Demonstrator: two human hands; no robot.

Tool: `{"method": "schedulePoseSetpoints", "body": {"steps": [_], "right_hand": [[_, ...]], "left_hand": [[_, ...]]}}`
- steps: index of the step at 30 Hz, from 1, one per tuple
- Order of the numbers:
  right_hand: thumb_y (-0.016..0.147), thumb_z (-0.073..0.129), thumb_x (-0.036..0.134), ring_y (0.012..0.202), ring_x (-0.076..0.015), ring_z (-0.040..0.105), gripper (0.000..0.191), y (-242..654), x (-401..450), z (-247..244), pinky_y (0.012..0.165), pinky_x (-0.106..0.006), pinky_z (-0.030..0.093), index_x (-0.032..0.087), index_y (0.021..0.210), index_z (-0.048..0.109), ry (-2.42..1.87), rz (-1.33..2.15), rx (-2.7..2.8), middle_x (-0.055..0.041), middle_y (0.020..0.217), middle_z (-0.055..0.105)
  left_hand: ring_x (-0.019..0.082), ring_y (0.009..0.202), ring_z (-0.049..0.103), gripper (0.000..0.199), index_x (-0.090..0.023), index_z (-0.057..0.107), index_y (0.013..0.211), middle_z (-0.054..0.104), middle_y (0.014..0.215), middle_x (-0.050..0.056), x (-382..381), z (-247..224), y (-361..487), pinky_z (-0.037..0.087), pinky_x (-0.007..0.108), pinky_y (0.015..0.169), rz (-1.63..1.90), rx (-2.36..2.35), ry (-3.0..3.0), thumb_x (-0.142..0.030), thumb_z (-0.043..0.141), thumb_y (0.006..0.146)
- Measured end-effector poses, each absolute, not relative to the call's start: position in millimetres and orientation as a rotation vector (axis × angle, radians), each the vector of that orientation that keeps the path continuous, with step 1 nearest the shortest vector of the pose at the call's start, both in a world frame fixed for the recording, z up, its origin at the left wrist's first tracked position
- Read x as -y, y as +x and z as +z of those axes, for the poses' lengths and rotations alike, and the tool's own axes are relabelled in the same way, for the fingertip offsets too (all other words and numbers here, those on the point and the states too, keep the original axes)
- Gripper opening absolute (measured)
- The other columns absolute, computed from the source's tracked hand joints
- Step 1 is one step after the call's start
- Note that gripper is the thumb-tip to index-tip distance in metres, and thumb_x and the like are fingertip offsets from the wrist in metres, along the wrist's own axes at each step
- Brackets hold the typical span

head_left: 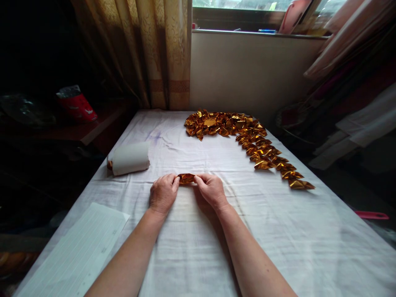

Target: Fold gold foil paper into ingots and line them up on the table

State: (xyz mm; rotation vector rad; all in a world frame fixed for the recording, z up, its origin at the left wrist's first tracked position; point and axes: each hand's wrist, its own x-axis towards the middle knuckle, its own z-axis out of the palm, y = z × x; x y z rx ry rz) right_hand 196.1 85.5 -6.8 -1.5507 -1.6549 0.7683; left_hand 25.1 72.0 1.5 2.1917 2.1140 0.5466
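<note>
A shiny gold foil paper ingot (187, 178) is held level between my two hands, just above or on the white cloth. My left hand (163, 192) pinches its left end, thumb toward me. On its right end, my right hand (212, 189) has thumb and fingers closed. Farther back lies a heap of similar gold foil pieces (219, 123). From that heap, rows of folded gold foil pieces (269, 152) run down along the right side. To the left of my hands rests a pale paper-wrapped roll (130, 158), with a bit of gold-brown showing at its left end.
Ruled paper (74, 251) lies at the table's front left. White cloth (293, 239) covers the table. Behind it are a wall and a gold curtain (167, 53). A red packet (77, 106) stands on a side surface at left; clothes (359, 119) hang at right.
</note>
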Motion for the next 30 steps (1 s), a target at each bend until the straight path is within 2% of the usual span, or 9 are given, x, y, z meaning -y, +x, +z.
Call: {"method": "schedulePoseSetpoints", "body": {"steps": [5,11,18,25,30], "right_hand": [[0.087,0.056,0.032,0.08,-0.0182,0.072,0.022,194.3,-85.6,-10.7,0.074,-0.026,0.053,0.028,0.087,0.078,-1.461,0.84,1.608,0.0001,0.089,0.078],[0.085,0.056,0.035,0.068,-0.0169,0.069,0.026,195.4,-84.9,-10.4,0.065,-0.024,0.049,0.022,0.079,0.077,-1.377,0.897,1.623,-0.0004,0.074,0.076],[0.087,0.055,0.034,0.077,-0.0173,0.071,0.024,194.2,-84.3,-9.3,0.072,-0.025,0.05,0.025,0.085,0.077,-1.438,0.798,1.62,-0.0004,0.085,0.078],[0.087,0.055,0.033,0.078,-0.0173,0.07,0.023,200.9,-85.1,-4.9,0.073,-0.026,0.051,0.027,0.086,0.077,-1.459,0.781,1.708,-0.0003,0.087,0.078],[0.084,0.057,0.035,0.066,-0.0149,0.064,0.019,205.3,-84.6,1.0,0.066,-0.025,0.048,0.025,0.085,0.073,-1.552,0.621,1.733,-0.0005,0.08,0.075]], "left_hand": [[0.021,0.085,0.065,0.022,-0.021,0.065,0.088,0.071,0.087,0.006,-71.8,1.4,26.4,0.043,0.029,0.074,0.484,-2.132,2.231,-0.029,0.046,0.096],[0.022,0.086,0.065,0.023,-0.021,0.064,0.088,0.071,0.088,0.006,-72.0,1.6,25.1,0.042,0.03,0.073,0.469,-2.131,2.22,-0.03,0.045,0.097],[0.02,0.085,0.064,0.022,-0.022,0.064,0.088,0.071,0.086,0.004,-69.9,0.5,26.6,0.042,0.028,0.073,0.541,-2.039,2.244,-0.031,0.046,0.097],[0.019,0.084,0.064,0.023,-0.022,0.065,0.088,0.07,0.088,0.004,-72.0,-1.3,23.5,0.042,0.027,0.073,0.633,-2.068,2.206,-0.031,0.046,0.097],[0.019,0.084,0.064,0.024,-0.023,0.066,0.089,0.07,0.089,0.004,-70.8,-2.5,23.8,0.043,0.026,0.075,0.702,-2.031,2.205,-0.033,0.046,0.097]]}}
